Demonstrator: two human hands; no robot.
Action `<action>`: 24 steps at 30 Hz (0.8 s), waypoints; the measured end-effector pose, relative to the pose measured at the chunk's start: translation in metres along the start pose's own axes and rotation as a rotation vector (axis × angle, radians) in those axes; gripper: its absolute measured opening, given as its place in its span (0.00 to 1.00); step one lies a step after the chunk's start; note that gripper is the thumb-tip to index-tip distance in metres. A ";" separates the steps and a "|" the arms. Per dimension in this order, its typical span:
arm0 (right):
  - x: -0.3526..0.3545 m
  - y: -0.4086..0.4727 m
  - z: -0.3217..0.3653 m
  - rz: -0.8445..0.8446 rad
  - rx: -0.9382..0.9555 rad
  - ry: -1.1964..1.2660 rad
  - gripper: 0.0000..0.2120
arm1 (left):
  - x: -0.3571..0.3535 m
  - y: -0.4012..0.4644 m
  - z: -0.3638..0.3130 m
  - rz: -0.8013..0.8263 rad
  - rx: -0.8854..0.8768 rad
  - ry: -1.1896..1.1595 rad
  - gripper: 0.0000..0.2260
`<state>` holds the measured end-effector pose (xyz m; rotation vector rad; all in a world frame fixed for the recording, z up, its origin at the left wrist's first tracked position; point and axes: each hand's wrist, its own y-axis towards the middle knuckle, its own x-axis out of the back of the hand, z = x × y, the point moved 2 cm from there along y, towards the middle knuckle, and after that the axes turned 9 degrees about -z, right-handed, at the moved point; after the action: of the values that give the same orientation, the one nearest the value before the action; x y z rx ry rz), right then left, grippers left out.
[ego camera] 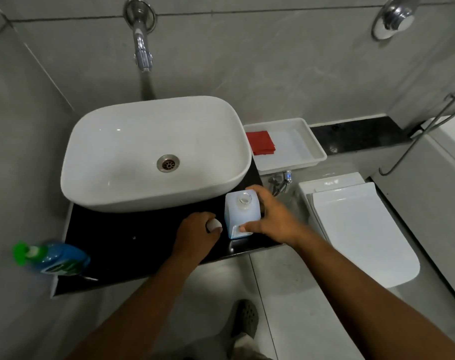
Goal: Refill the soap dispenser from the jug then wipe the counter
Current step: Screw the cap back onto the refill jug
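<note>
A white square jug [242,215] is seen standing upright on the black counter [132,237], near the counter's front right corner and just in front of the white basin [153,152]. The jug's round neck is uncapped on top. It is held by the right hand [270,219], whose fingers are curled over the far right side while the thumb is pressed against the near lower face. A small white cap [214,224] is gripped in the curled fingers of the left hand [195,235], which rests on the counter just left of the jug, close to it but not seen to touch it. A strip of bare black counter is left between the left hand and the counter's left edge, bounded behind by the overhanging rim of the basin and in front by the counter's front edge. At the front left corner a blue bottle [62,259] with a green pump top [21,253] is placed, blurred, partly past the edge. Behind the jug, to the right of the basin, a white tray [314,146] is set, with a folded red cloth [261,142] lying in its left part. A wall tap [142,51] is mounted above the basin. Beyond the counter's right edge, a white toilet lid [359,229] is seen lower down, well apart from the tray.
</note>
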<state>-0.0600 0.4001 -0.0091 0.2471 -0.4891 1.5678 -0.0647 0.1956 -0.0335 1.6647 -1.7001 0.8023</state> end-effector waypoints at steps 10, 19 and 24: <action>0.002 0.000 0.006 0.025 0.007 -0.088 0.36 | 0.052 0.007 -0.097 -0.126 -0.374 -0.044 0.16; 0.000 0.002 0.002 0.004 0.018 -0.096 0.37 | 0.049 0.025 -0.094 0.135 -0.526 -0.010 0.14; 0.001 0.003 0.003 0.007 0.046 -0.090 0.37 | 0.050 0.025 -0.086 0.033 -0.506 0.105 0.29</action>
<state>-0.0635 0.3998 -0.0060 0.3528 -0.5245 1.5809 -0.0884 0.2325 0.0594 1.2300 -1.6854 0.4143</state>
